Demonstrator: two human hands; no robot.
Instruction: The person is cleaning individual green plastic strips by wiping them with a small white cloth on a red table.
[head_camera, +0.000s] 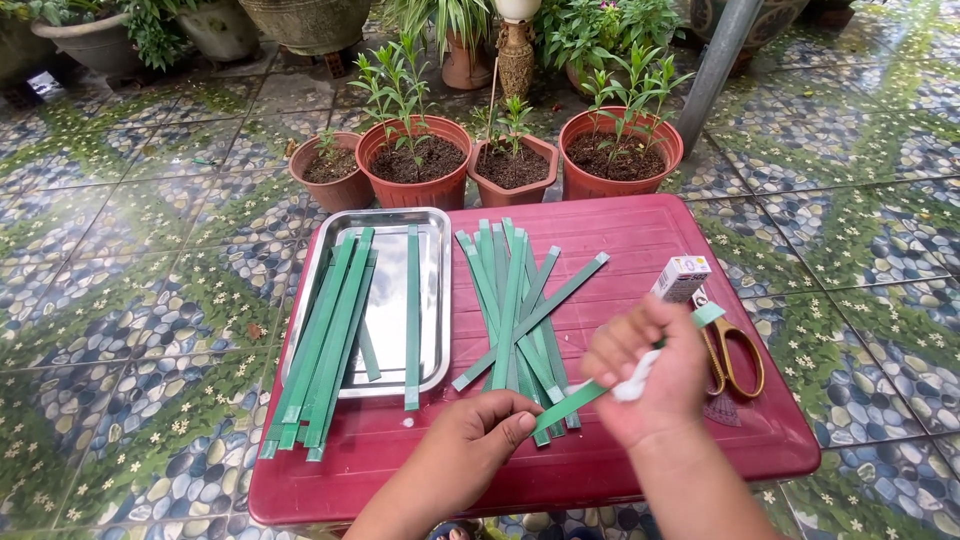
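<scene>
Overhead, head view:
Hands: two, both the person's own, near the low edge of the red table (640, 235).
Left hand (480, 425): palm down, thumb and fingers pinched shut on the lower end of one green strip (575, 398).
Right hand (650, 375): curled closed around the middle of the same strip, with a small white wad (633, 388) pressed against it under the fingers.
Held strip: one, slanting from the left fingertips up past the right hand, its far end showing beyond the knuckles.
Loose green strips (510, 310): a fanned heap just beyond both hands, about a dozen; an exact count cannot be made where they overlap.
Steel tray (432, 230): one, beyond the left hand, with two lone strips inside and a bundle of strips (325, 340) lying over its near left rim onto the table.
Scissors (735, 355): one pair, yellow-handled, just right of the right hand.
Small white box (680, 277): one, just beyond the right hand.
Potted plants (415, 160): four terracotta pots on the tiled floor past the table's far edge.
</scene>
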